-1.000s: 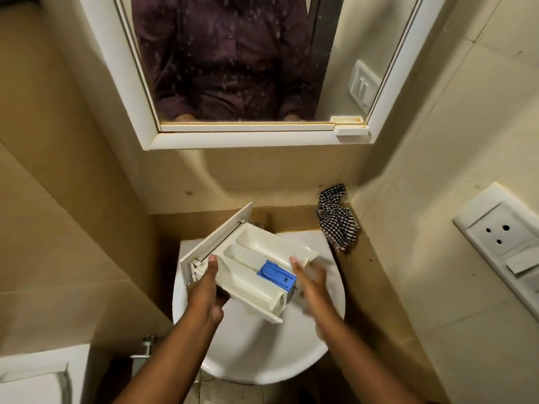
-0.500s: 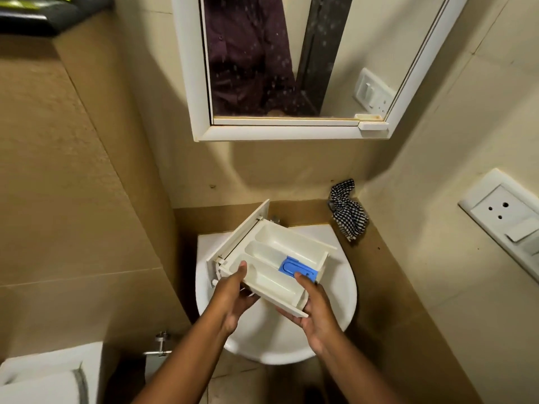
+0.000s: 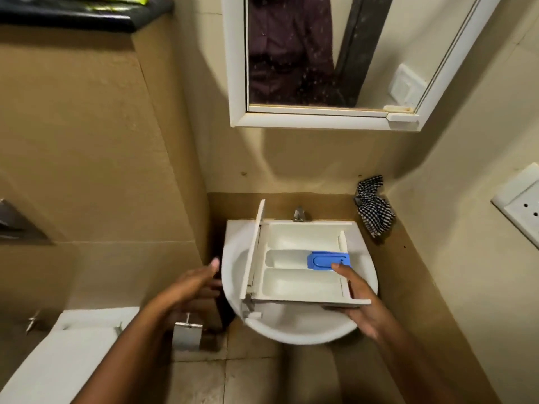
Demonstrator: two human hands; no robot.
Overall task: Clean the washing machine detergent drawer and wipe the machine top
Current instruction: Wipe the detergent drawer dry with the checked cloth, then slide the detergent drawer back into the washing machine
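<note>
The white detergent drawer (image 3: 294, 284) lies level over the white washbasin (image 3: 294, 328), its front panel at the left and a blue insert (image 3: 325, 260) in the middle compartment. My right hand (image 3: 357, 301) grips the drawer's right end, thumb on the blue insert and fingers under the edge. My left hand (image 3: 189, 287) hovers left of the basin, fingers spread, apart from the drawer and holding nothing.
A black-and-white checked cloth (image 3: 374, 209) sits on the ledge at the basin's back right. A tap (image 3: 299, 214) stands behind the drawer. A mirror cabinet (image 3: 320, 121) hangs above. A toilet (image 3: 58, 360) is at lower left; a wall socket (image 3: 522, 202) at right.
My left hand let go of the drawer and moved left. The drawer turned from tilted to level over the basin, held by my right hand alone. My view shifted left.
</note>
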